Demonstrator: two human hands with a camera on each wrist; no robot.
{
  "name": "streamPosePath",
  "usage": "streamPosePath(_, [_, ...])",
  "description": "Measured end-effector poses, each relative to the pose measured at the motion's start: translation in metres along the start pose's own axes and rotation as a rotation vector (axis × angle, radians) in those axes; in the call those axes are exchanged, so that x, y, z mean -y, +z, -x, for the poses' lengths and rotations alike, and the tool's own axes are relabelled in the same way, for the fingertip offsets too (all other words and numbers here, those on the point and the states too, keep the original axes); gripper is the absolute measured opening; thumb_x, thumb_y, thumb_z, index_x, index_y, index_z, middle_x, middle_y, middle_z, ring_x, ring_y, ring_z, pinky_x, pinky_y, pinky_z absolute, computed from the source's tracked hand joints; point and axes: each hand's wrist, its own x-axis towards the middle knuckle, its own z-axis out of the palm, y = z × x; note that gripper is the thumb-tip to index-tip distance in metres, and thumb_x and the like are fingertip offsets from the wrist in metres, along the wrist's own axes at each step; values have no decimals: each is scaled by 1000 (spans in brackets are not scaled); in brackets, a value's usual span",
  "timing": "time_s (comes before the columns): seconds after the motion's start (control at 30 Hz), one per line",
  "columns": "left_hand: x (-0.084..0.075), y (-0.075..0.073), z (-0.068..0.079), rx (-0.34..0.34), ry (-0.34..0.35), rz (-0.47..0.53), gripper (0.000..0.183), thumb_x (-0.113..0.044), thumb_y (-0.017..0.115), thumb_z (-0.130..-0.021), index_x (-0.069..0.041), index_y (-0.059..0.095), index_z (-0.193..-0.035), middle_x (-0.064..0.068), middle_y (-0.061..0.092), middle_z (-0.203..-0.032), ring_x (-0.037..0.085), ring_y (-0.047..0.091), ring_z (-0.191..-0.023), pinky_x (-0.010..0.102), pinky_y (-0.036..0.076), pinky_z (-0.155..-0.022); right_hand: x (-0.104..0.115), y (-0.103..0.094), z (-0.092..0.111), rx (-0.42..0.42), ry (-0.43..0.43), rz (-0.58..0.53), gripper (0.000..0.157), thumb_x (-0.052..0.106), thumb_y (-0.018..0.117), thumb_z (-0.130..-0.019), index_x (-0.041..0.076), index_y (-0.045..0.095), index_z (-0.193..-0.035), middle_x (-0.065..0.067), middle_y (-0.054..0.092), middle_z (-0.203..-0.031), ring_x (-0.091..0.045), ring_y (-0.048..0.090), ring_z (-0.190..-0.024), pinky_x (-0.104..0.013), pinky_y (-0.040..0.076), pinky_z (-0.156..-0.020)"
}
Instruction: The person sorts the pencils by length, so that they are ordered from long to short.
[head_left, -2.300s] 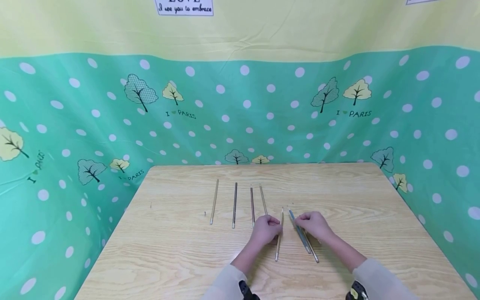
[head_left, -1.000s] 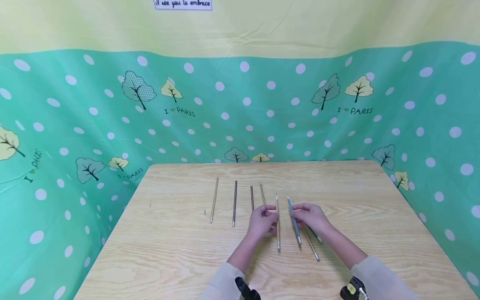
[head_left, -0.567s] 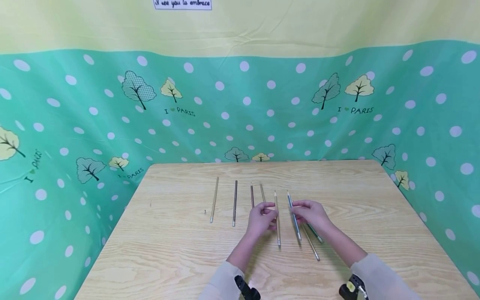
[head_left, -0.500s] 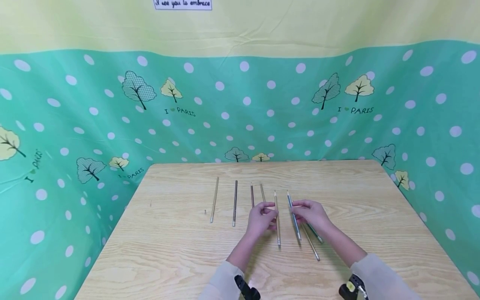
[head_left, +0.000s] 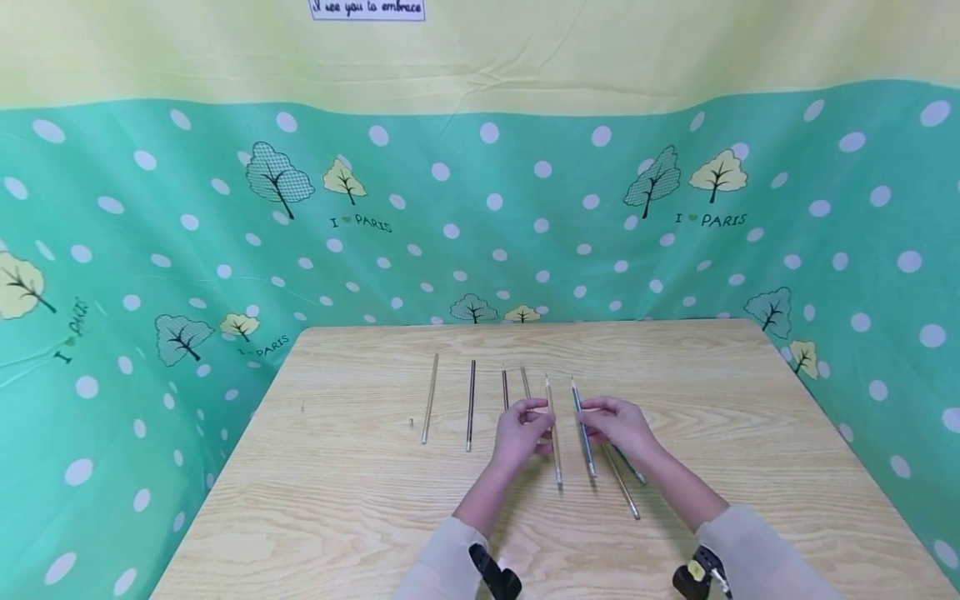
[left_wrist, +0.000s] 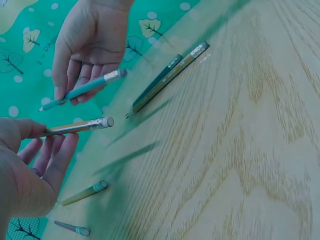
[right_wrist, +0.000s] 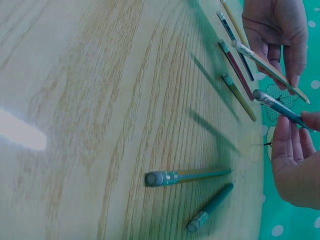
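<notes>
My left hand (head_left: 517, 433) pinches a gold pencil (head_left: 556, 457) between thumb and fingers, with its tip pointing away and its eraser end toward me. To its right, my right hand (head_left: 619, 429) pinches a blue pencil (head_left: 586, 442) in the same direction. Both pencils are raised, and their shadows fall on the wood in the wrist views. The left wrist view shows the white eraser of the gold pencil (left_wrist: 75, 127) below the blue pencil (left_wrist: 85, 90). Under the right hand lie another gold pencil (right_wrist: 200, 175) and a dark green pencil (right_wrist: 212, 206).
Left of the hands, a spaced row lies on the wooden table (head_left: 315, 500): a gold pencil (head_left: 431, 398), a black pencil (head_left: 470, 407), a dark red pencil (head_left: 505, 388) and another gold pencil (head_left: 525, 380), partly hidden. A tiny piece (head_left: 411, 423) lies at far left. A patterned curtain (head_left: 420, 217) surrounds the table.
Since the oldest frame, my right hand has lifted the blue pencil off the ones beneath it, and my left hand has raised its gold pencil. Lately both have moved slightly farther away.
</notes>
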Motion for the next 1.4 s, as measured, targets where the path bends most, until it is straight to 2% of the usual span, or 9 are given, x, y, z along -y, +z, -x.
streamPosePath(0.23, [-2,-1,0,-9,9,10,33,-12,64,-86,-5,59,-118,10,63,-96,15,64,-71,41,60,-70,0,3,1,18,-39,-52,41,13,62,-88,-10,51,-121,-7,69,-88,-15,65,-74,-31,60,-73])
streamPosePath(0.5, [0,-3,-1,-31,-11,11,32,-13,66,-84,-7,61,-115,8,63,-94,16,64,-71,41,60,-70,0,4,1,-7,-40,-47,40,12,63,-88,-9,52,-120,-10,69,-88,-13,64,-72,-26,59,-67])
streamPosePath(0.83, [-2,-1,-2,-35,-17,21,32,-11,65,-85,-9,60,-116,7,62,-95,14,63,-70,41,60,-71,-6,7,0,-13,-18,-67,39,11,63,-88,-10,52,-119,-10,68,-88,-13,63,-72,-27,59,-68])
streamPosePath(1.03, [-2,1,-7,-49,-11,14,32,-13,66,-85,-10,60,-116,8,63,-96,16,64,-72,40,60,-71,-7,5,-2,-37,-9,-36,38,12,63,-87,-7,54,-119,-16,68,-93,-16,65,-73,-30,59,-70])
streamPosePath(1.2, [-1,5,-13,-62,-12,19,32,-14,66,-84,-10,60,-116,8,64,-96,22,65,-78,36,61,-68,-7,2,-2,-46,-2,-17,39,15,63,-88,-5,54,-120,-20,67,-99,-18,66,-76,-34,59,-75])
streamPosePath(1.3, [-1,7,-18,-67,-16,27,32,-14,67,-83,-10,61,-114,8,64,-95,25,66,-80,36,61,-68,-6,1,-2,-46,-5,-20,39,16,64,-88,-5,54,-120,-18,67,-98,-16,66,-75,-32,60,-73])
streamPosePath(1.4, [-2,9,-23,-79,-27,34,31,-13,67,-83,-11,61,-113,7,64,-93,22,65,-76,38,61,-69,-5,-1,-2,-43,-8,-27,40,16,64,-88,-5,54,-121,-16,67,-97,-15,65,-75,-28,59,-71])
